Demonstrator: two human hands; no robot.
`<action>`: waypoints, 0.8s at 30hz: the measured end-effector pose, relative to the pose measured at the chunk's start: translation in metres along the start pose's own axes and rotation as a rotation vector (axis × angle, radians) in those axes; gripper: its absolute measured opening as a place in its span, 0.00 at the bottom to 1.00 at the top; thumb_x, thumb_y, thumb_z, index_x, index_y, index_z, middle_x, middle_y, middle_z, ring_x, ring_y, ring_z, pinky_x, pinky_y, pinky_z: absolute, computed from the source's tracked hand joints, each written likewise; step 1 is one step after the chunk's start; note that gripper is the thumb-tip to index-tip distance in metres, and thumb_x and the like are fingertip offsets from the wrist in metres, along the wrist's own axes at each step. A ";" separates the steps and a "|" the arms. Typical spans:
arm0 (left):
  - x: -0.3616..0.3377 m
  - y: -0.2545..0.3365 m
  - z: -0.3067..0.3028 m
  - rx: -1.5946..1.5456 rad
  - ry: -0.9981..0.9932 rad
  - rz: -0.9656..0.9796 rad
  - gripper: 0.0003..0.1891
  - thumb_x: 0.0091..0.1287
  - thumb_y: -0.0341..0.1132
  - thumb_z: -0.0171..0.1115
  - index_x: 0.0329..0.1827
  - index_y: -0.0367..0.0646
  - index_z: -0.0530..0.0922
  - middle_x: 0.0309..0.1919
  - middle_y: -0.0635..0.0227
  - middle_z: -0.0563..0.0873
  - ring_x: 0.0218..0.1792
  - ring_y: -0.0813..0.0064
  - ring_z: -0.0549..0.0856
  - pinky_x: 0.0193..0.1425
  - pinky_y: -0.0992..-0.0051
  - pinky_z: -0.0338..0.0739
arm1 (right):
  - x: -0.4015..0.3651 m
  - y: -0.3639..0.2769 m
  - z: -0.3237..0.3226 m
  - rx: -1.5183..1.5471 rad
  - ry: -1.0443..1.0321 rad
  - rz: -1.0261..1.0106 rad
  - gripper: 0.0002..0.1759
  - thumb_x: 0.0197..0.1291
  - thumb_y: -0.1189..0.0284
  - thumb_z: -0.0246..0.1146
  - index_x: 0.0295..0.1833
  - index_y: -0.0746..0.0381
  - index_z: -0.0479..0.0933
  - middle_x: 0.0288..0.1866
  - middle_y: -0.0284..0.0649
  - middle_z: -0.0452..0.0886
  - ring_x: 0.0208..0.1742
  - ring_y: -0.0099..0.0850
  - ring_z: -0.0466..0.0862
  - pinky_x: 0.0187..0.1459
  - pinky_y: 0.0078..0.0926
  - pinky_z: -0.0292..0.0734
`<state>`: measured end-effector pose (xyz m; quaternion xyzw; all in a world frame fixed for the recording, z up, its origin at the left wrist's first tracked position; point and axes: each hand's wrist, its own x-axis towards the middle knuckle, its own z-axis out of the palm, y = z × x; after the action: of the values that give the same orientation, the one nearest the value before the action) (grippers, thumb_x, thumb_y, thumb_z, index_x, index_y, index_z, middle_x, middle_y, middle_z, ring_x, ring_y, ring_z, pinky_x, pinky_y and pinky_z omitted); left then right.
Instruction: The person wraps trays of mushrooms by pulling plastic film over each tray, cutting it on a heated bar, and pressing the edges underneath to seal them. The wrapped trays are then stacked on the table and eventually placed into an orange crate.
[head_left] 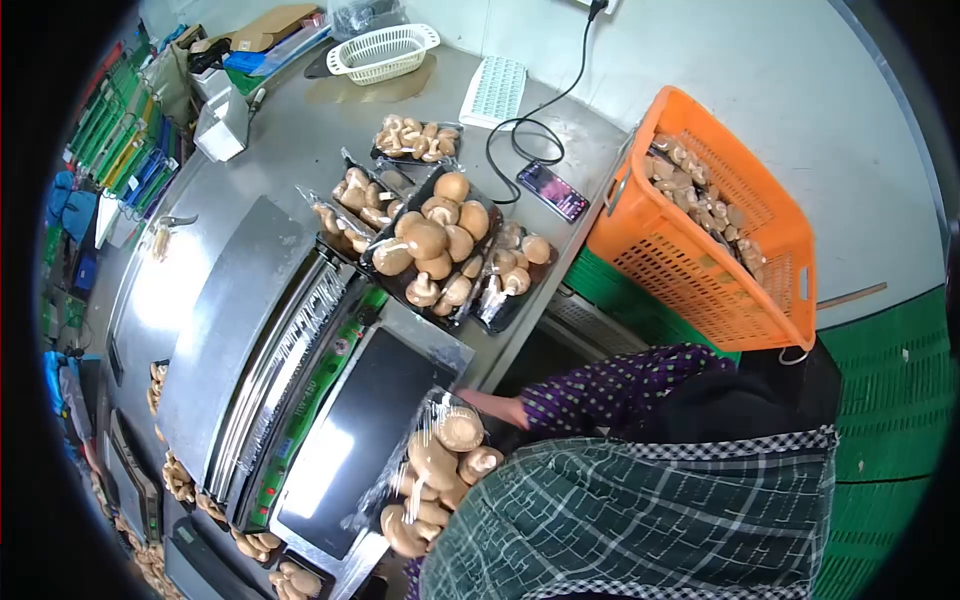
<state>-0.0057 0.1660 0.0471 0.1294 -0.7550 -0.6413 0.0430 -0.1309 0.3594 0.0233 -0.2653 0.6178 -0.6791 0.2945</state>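
A clear film-covered pack of mushrooms is tilted up against the front of my checked apron, above the near edge of the wrapping machine. My right hand reaches in from a purple dotted sleeve and grips the pack at its upper edge; the fingertips are partly hidden by the film. Of my left arm only a bit of sleeve shows beside the pack, and the hand itself is hidden. Close by lies the machine's flat black plate, with loose film trailing over its edge.
Several wrapped mushroom packs are piled behind the machine. A phone and black cable lie near the table edge. An orange crate with mushrooms stands right, on green crates. A white basket sits at the back.
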 end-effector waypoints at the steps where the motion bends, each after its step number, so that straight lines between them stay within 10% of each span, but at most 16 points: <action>1: 0.007 0.021 0.008 0.041 -0.045 0.117 0.12 0.55 0.33 0.62 0.37 0.35 0.73 0.29 0.60 0.76 0.32 0.67 0.77 0.37 0.72 0.72 | 0.011 0.008 0.005 0.084 0.002 -0.146 0.08 0.55 0.72 0.60 0.37 0.65 0.77 0.32 0.38 0.79 0.35 0.24 0.77 0.39 0.25 0.74; 7: 0.069 0.111 0.024 0.127 -0.243 0.888 0.15 0.48 0.34 0.69 0.36 0.37 0.77 0.30 0.63 0.78 0.36 0.67 0.79 0.38 0.74 0.73 | 0.011 -0.074 0.040 0.295 -0.394 -0.037 0.06 0.60 0.72 0.59 0.38 0.65 0.75 0.33 0.33 0.79 0.37 0.20 0.75 0.42 0.19 0.70; 11: 0.085 0.152 -0.001 -0.005 -0.962 0.469 0.21 0.58 0.32 0.60 0.54 0.33 0.71 0.49 0.49 0.78 0.52 0.58 0.77 0.50 0.71 0.76 | 0.021 -0.096 0.056 0.416 -0.364 -0.321 0.13 0.60 0.67 0.61 0.42 0.67 0.75 0.41 0.41 0.77 0.45 0.30 0.75 0.49 0.30 0.68; 13: 0.090 0.169 -0.001 -0.094 -1.354 0.560 0.23 0.71 0.42 0.43 0.53 0.25 0.69 0.51 0.43 0.76 0.53 0.46 0.76 0.57 0.55 0.68 | 0.023 -0.088 0.049 0.356 -0.388 -0.342 0.15 0.63 0.66 0.56 0.45 0.68 0.74 0.43 0.42 0.77 0.47 0.31 0.75 0.52 0.30 0.68; 15: 0.078 0.154 -0.010 -0.039 -1.318 0.472 0.24 0.59 0.29 0.56 0.59 0.32 0.67 0.46 0.44 0.78 0.45 0.60 0.80 0.44 0.69 0.78 | 0.023 -0.060 0.037 0.169 -0.533 -0.218 0.18 0.68 0.64 0.48 0.51 0.68 0.71 0.48 0.43 0.76 0.50 0.32 0.75 0.55 0.30 0.68; 18: 0.074 0.159 -0.014 -0.902 -1.259 -0.720 0.11 0.54 0.27 0.58 0.41 0.34 0.73 0.29 0.63 0.75 0.23 0.75 0.71 0.25 0.74 0.68 | 0.022 -0.074 -0.009 0.274 -0.257 0.067 0.26 0.64 0.58 0.54 0.56 0.68 0.66 0.50 0.41 0.76 0.50 0.30 0.76 0.52 0.27 0.70; 19: 0.074 0.154 -0.016 -1.023 -1.125 -0.829 0.13 0.55 0.26 0.56 0.43 0.32 0.73 0.30 0.59 0.75 0.24 0.74 0.73 0.26 0.74 0.70 | 0.010 -0.090 -0.023 0.581 -0.125 0.081 0.28 0.61 0.56 0.58 0.56 0.68 0.66 0.49 0.41 0.76 0.48 0.29 0.77 0.49 0.26 0.71; 22: 0.071 0.136 -0.020 -1.086 -0.814 -0.782 0.22 0.59 0.27 0.53 0.57 0.28 0.68 0.42 0.40 0.78 0.33 0.66 0.82 0.34 0.71 0.79 | 0.009 -0.119 -0.014 -0.117 -0.064 -0.192 0.38 0.45 0.52 0.71 0.52 0.67 0.67 0.42 0.43 0.78 0.43 0.32 0.80 0.44 0.29 0.74; 24: 0.085 0.121 0.013 -1.978 -1.241 -1.417 0.18 0.63 0.33 0.51 0.52 0.30 0.71 0.38 0.46 0.80 0.30 0.68 0.82 0.33 0.72 0.79 | 0.030 -0.117 -0.024 -0.129 -0.003 -0.093 0.30 0.43 0.58 0.73 0.46 0.66 0.70 0.35 0.41 0.79 0.40 0.31 0.80 0.42 0.29 0.73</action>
<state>-0.1073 0.1751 0.1552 0.0939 0.3476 -0.7454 -0.5611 -0.1771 0.3615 0.1375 -0.3134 0.6469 -0.6502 0.2460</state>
